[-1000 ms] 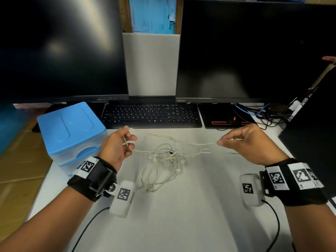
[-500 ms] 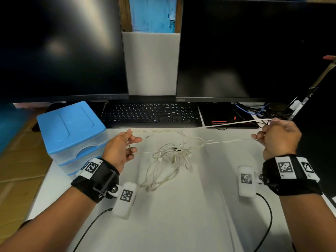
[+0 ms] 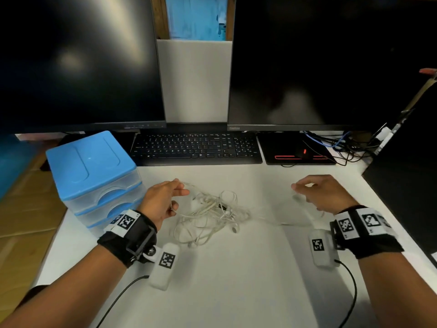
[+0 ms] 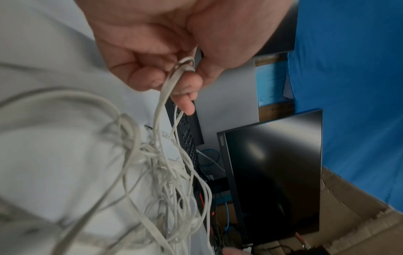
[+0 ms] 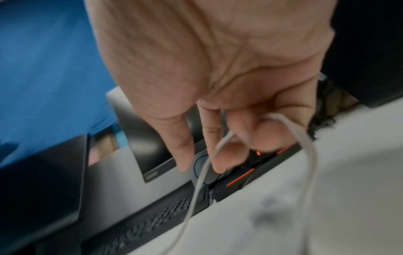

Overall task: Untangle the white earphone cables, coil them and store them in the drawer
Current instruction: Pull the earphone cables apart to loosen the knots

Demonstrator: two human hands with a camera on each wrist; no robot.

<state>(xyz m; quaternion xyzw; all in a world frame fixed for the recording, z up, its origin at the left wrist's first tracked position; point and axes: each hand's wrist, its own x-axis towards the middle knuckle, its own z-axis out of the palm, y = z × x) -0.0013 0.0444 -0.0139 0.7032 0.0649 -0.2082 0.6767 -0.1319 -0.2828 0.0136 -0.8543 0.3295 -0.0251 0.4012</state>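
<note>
A tangle of white earphone cables (image 3: 210, 214) lies on the white desk (image 3: 236, 280) between my hands. My left hand (image 3: 165, 200) sits at the tangle's left edge and pinches a cable strand (image 4: 174, 77) between thumb and curled fingers. My right hand (image 3: 316, 192) hovers to the right of the tangle with a slack white cable (image 5: 218, 155) looped through its curled fingers; that strand (image 3: 279, 222) trails back along the desk to the pile. The blue-topped clear plastic drawer unit (image 3: 94, 176) stands at the desk's left, its drawers closed.
A black keyboard (image 3: 196, 149) and a black pad with red stripes (image 3: 298, 153) lie behind the cables, under two dark monitors (image 3: 319, 62). Loose dark and blue wires (image 3: 343, 143) crowd the back right. A dark panel (image 3: 406, 181) borders the desk's right edge.
My right hand has come back left and down from its far-right stretch, and the cable it pulled taut now lies slack. The left hand has shifted slightly right, toward the tangle.
</note>
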